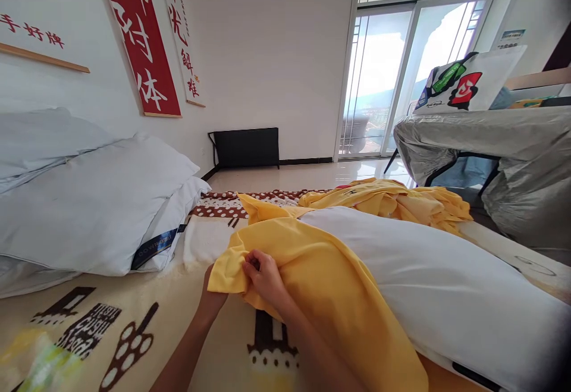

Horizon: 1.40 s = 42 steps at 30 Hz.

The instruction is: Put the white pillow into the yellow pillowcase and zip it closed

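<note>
A yellow pillowcase (330, 273) lies partly over a white pillow (423, 267), whose bare part extends to the right. My right hand (263, 270) is closed, thumb and fingers pinching the pillowcase near its left corner. My left hand (213, 288) is at that same corner, behind or under the yellow cloth. Its fingers are hidden by the fabric, so I cannot see how they are set. Behind the pillow rests a crumpled heap of yellow cloth (392, 198).
Several white pillows (89, 201) are stacked at the left. A cream and brown patterned blanket (178, 326) spreads beneath everything. At the right stands a table under a grey cover (482, 133), with a printed bag (464, 82) on it. A black panel (245, 147) leans against the wall.
</note>
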Each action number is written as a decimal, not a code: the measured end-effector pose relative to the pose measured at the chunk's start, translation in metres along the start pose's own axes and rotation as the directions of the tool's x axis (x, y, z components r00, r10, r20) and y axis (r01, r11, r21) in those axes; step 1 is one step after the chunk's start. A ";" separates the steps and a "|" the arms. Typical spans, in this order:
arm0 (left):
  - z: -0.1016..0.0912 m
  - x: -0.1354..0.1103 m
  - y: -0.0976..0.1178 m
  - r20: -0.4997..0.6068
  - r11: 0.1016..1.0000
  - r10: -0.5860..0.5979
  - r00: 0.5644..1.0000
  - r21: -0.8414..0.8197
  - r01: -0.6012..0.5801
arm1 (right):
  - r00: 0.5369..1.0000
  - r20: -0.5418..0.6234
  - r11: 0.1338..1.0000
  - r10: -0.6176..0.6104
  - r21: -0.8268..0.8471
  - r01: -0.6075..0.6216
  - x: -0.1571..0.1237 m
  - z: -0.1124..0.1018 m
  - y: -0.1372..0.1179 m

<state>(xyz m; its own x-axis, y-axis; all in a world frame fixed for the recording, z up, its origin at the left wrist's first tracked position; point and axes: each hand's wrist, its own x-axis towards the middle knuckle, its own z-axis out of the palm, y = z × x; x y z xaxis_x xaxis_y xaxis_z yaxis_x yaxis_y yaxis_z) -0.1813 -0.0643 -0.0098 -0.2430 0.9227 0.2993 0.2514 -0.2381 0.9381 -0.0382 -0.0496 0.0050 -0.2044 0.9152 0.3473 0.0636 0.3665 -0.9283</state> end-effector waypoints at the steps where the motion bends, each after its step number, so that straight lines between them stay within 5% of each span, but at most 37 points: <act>1: -0.002 -0.001 0.004 0.028 1.000 0.012 1.000 0.018 -0.012 | 1.000 0.004 1.000 0.010 0.023 -0.010 0.000 0.000 0.001; 8: -0.021 -0.004 0.034 0.260 0.940 0.202 0.944 0.218 -0.261 | 0.998 0.031 0.992 0.054 0.111 -0.057 0.003 0.000 0.006; 12: -0.029 -0.004 0.029 0.192 0.876 0.171 0.966 0.420 -0.238 | 0.998 0.029 0.993 0.059 0.105 -0.062 0.003 0.000 0.005; 17: -0.020 -0.002 -0.002 0.028 0.957 0.097 0.995 0.272 -0.101 | 0.999 0.032 0.996 0.031 0.082 -0.033 0.001 0.001 0.006; 21: -0.014 0.002 -0.015 0.014 0.963 0.108 0.994 0.246 -0.109 | 0.999 0.050 0.998 -0.004 0.063 0.001 0.000 0.003 0.006; 26: -0.021 0.002 0.008 0.027 0.981 0.124 0.992 0.148 -0.126 | 0.999 0.039 0.998 -0.013 0.056 0.011 -0.001 0.002 0.005; 32: -0.019 -0.006 0.046 0.206 0.997 -0.064 0.976 -0.017 0.069 | 0.998 0.049 0.998 -0.047 0.053 0.045 -0.001 0.001 -0.001; 42: 0.007 -0.009 0.033 0.126 0.998 0.019 0.992 0.060 -0.027 | 0.991 0.057 0.992 -0.123 0.031 0.121 -0.004 0.005 0.002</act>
<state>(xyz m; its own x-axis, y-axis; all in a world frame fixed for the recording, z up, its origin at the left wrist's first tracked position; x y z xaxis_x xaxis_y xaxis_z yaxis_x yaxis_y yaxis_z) -0.1641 -0.0787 0.0172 -0.1180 0.9489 0.2928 0.3137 -0.2441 0.9176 -0.0427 -0.0533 0.0016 -0.2658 0.8523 0.4504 0.0085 0.4693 -0.8830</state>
